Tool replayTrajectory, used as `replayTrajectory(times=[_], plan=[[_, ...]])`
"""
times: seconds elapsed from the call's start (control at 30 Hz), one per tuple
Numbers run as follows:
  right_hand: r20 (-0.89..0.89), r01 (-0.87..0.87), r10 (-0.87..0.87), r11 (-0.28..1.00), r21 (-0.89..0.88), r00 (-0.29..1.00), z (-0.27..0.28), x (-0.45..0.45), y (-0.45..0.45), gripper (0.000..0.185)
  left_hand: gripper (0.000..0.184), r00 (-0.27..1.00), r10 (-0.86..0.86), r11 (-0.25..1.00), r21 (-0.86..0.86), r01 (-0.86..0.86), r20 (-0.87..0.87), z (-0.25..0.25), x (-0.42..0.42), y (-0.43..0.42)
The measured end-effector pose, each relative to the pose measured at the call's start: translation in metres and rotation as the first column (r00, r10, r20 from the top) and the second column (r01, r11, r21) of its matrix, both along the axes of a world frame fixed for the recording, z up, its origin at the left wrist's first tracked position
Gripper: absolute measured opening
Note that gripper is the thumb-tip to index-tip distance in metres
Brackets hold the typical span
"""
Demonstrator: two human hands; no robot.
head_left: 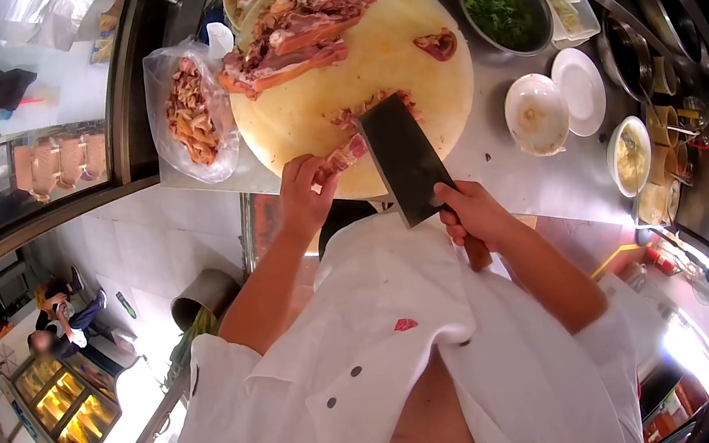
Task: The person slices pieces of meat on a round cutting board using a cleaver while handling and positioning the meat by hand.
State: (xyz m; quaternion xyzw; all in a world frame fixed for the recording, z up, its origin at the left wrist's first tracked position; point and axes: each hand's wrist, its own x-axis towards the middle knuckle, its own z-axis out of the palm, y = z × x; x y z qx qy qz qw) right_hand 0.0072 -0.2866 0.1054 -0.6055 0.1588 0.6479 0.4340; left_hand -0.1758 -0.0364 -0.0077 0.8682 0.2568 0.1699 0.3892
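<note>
My left hand [307, 194] is closed on a strip of meat [347, 155] at the near edge of the round cutting board [287, 131]. My right hand [472, 216] grips the wooden handle of a cleaver [404, 155], whose broad dark blade lies over the board beside the strip's end. Chopped meat bits [358, 114] are partly hidden behind the blade. Large raw cuts [309, 24] rest on the board's far left part, and a small piece [436, 45] sits at its right.
A plastic bag of meat pieces [191, 117] stands left of the board. To the right are a metal bowl of greens [506, 11], a white bowl [536, 114], a white plate [581, 90] and a yellowish bowl [630, 157]. A person [65, 324] sits far off at lower left.
</note>
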Motion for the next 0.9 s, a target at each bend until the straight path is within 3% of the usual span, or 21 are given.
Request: replayTrajectory(times=[0.23, 0.9], plan=[[-0.058, 0.034, -0.032, 0.999, 0.022, 0.998, 0.002, -0.002, 0.001, 0.029, 0.034, 0.999, -0.007, 1.0, -0.025, 0.008, 0.035, -0.008, 0.0, 0.002], [-0.055, -0.097, 0.097, 0.995, 0.003, 0.994, 0.017, 0.006, 0.014, 0.028, 0.031, 0.997, -0.05, 0.998, -0.02, 0.051, 0.061, -0.003, 0.002, 0.003]])
